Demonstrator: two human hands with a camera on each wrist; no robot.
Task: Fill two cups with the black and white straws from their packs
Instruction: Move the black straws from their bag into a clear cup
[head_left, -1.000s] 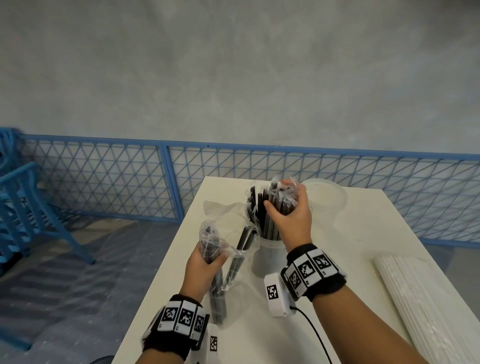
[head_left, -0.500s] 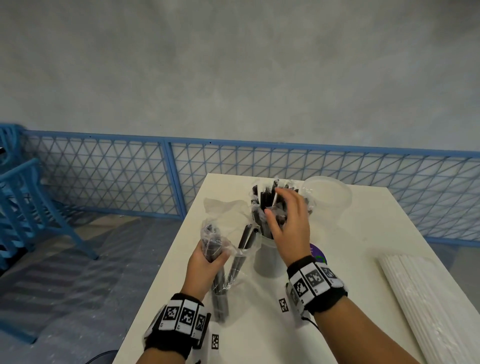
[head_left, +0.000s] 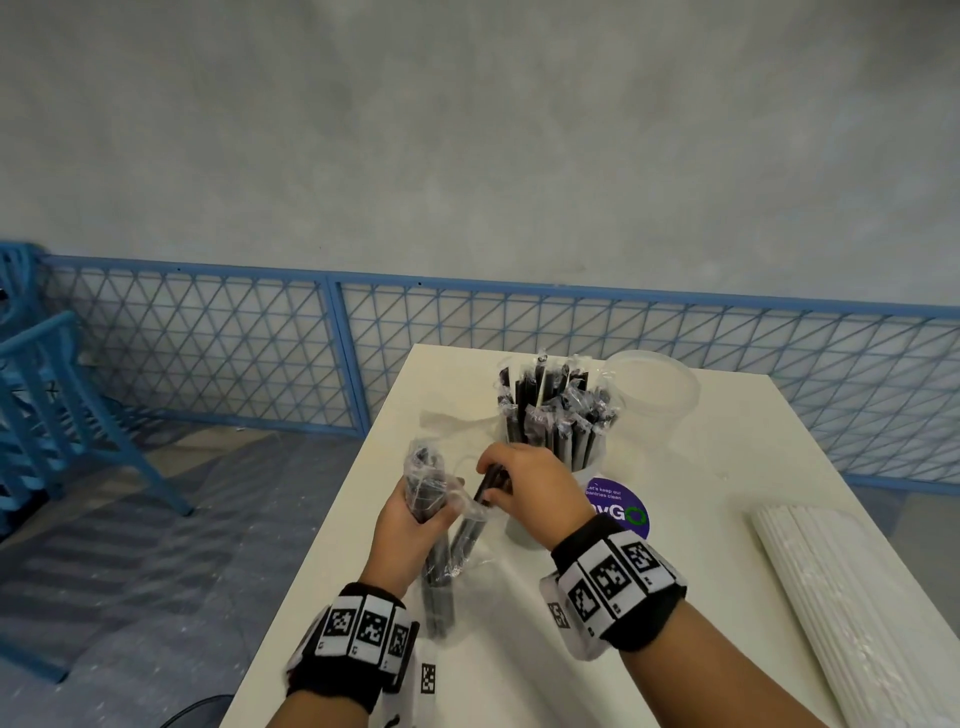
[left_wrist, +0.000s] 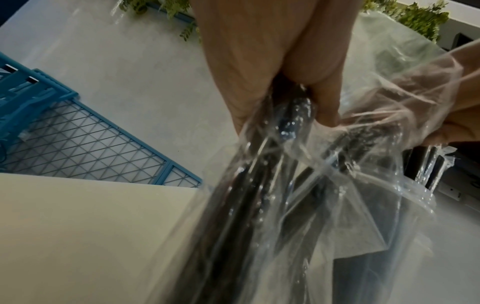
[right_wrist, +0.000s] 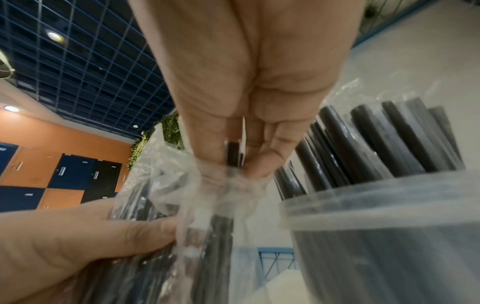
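I see my left hand (head_left: 410, 525) wrapped around the clear pack (head_left: 441, 545) of black straws (head_left: 439, 587), long axis running from near me up and away, its lower end on the desk (head_left: 519, 649). My right hand (head_left: 530, 486) pinches a few straw tops at the pack's mouth (the wrist views are blurred). The cup (head_left: 524, 530) just beyond holds upright black straws; my hand hides its lower left side. The white straws (head_left: 852, 603) lie at right, cut off by the frame.

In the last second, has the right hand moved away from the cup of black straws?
Yes. The right hand left the tops above the cup, dropping leftward to the black straw pack.
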